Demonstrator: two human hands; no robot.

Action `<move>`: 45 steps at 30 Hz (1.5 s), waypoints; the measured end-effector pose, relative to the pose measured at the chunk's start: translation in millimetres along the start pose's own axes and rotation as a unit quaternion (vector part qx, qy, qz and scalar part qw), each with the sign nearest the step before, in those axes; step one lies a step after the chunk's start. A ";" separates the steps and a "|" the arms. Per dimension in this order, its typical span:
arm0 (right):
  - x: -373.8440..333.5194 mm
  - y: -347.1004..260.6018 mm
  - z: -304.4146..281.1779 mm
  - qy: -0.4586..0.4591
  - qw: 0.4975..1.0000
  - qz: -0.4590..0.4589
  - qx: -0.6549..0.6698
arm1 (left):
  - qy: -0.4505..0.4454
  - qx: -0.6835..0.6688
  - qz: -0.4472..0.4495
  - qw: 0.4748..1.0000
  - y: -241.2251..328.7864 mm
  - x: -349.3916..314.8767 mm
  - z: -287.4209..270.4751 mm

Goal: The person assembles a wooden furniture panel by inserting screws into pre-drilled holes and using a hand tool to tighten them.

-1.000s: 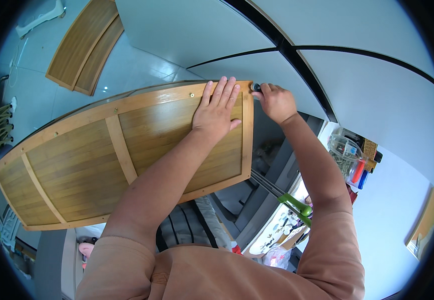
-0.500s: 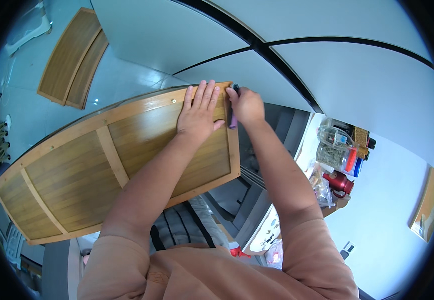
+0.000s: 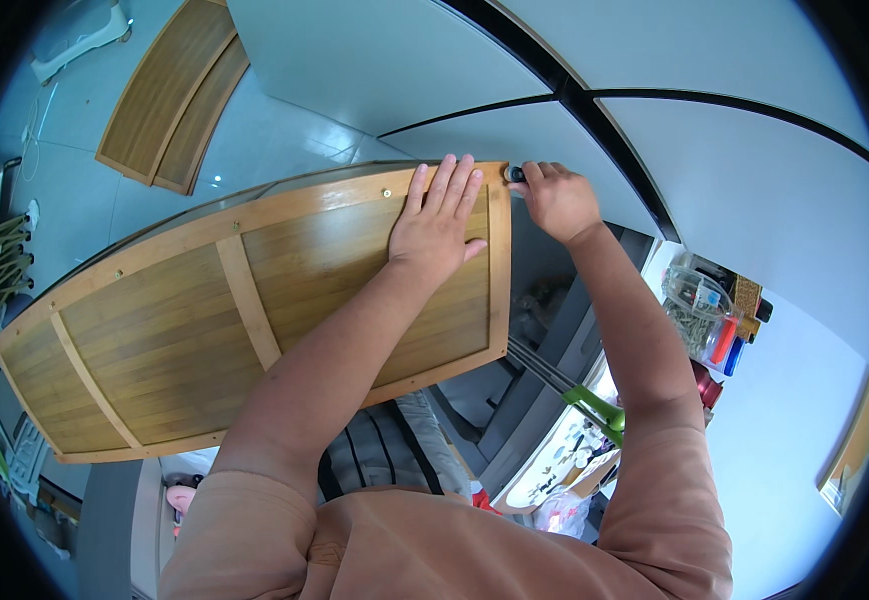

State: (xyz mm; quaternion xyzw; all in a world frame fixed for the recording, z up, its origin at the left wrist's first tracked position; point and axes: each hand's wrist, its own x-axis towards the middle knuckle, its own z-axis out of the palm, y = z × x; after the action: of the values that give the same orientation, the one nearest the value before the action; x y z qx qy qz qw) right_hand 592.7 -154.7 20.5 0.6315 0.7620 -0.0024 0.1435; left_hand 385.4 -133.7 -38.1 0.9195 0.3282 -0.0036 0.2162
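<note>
A long wooden panel (image 3: 155, 320) with a curved far edge stands tilted in front of me, its lighter frame and cross bars facing up. Small brass-coloured fittings (image 3: 387, 193) dot the far rail. My left hand (image 3: 435, 222) lies flat on the panel near its right end, fingers spread over the far rail. At the far right corner, my right hand (image 3: 563, 205) is closed around a small hand tool with a dark round end (image 3: 514, 174). That end sits against or just beside the panel's corner; the hand hides the tool's handle.
Two curved wooden pieces (image 3: 170, 95) lie on the shiny floor at the far left. Large pale cabinet doors (image 3: 735, 160) rise ahead and right. A clear jar (image 3: 693, 330), a red container (image 3: 707, 385) and a green object (image 3: 597, 412) are beside my right arm.
My right hand has moved from over the panel's end to outside its corner, turning the tool so its purple handle no longer shows. The view has shifted; my left hand stays on the panel.
</note>
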 end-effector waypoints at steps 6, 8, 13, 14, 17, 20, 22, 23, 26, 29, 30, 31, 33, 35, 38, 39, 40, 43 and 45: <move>7.5 -49.9 0.2 -0.047 0.945 0.304 0.109 | 0.007 0.002 -0.004 1.000 0.1 0.6 0.7; 16.6 -66.1 -6.5 -0.075 0.880 0.437 0.168 | -0.015 -0.007 -0.006 1.000 2.6 1.1 -0.1; 22.0 -65.8 -19.3 -0.120 0.859 0.456 0.198 | -0.022 0.004 -0.010 1.000 -0.3 0.9 -4.4; 19.3 -64.1 -20.1 -0.110 0.880 0.423 0.188 | -0.024 0.000 -0.011 1.000 -1.1 0.8 -5.0; 10.9 -51.0 -14.8 -0.074 0.913 0.349 0.199 | 0.000 0.001 -0.004 1.000 -0.1 1.8 0.6; 1.3 -36.0 -2.9 -0.015 0.941 0.268 0.205 | 0.003 0.009 -0.005 1.000 1.8 1.6 -0.8; 2.0 -33.8 -1.2 0.025 0.955 0.217 0.199 | 0.001 0.015 -0.009 1.000 -0.7 0.3 -1.5; 1.8 -32.3 -1.2 0.038 0.954 0.218 0.201 | 0.001 0.017 -0.011 1.000 -1.7 -0.2 -1.9; -1.9 -20.6 -7.6 0.058 0.946 0.205 0.243 | 0.009 0.019 -0.010 1.000 -0.9 -1.3 -2.7; -8.5 -13.9 -7.5 0.062 0.921 0.226 0.312 | 0.003 0.018 -0.011 1.000 -0.6 -1.0 -2.3; -11.2 -13.1 -2.7 0.046 0.869 0.288 0.401 | 0.006 0.018 -0.010 1.000 -0.5 -0.6 -2.4; -14.2 -11.7 1.3 0.029 0.804 0.346 0.484 | 0.007 0.022 -0.009 1.000 0.0 -0.4 -2.2; -20.8 -16.4 5.1 0.053 0.727 0.370 0.577 | 0.007 0.030 -0.009 0.999 -1.0 -0.5 -1.5; -22.7 -29.5 4.9 0.072 0.637 0.385 0.665 | 0.030 0.003 -0.006 1.000 -4.2 -2.0 -0.7; -19.8 -57.7 4.6 0.110 0.582 0.369 0.716 | 0.052 -0.016 0.009 0.998 -9.6 -6.4 -5.9; -17.7 -65.4 -3.8 0.090 0.583 0.364 0.720 | 0.053 -0.010 0.006 0.999 -11.4 -8.9 -8.2; -14.5 -71.7 -4.1 0.074 0.597 0.357 0.714 | 0.079 -0.058 0.026 0.995 -13.4 -15.4 -10.6; -1.7 -89.6 -11.5 0.049 0.730 0.285 0.620 | 0.122 -0.101 0.052 0.986 -32.5 -44.4 -24.2; 17.2 -106.7 -29.0 0.012 0.765 0.264 0.587 | 0.133 -0.037 -0.062 0.988 -61.5 -72.4 -30.2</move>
State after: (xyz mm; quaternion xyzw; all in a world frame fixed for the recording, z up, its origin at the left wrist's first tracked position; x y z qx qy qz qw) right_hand 480.9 -154.4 25.5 0.7687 0.4164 -0.4036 -0.2698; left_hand 287.3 -122.7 -24.3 0.8809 0.4107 0.1176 0.2038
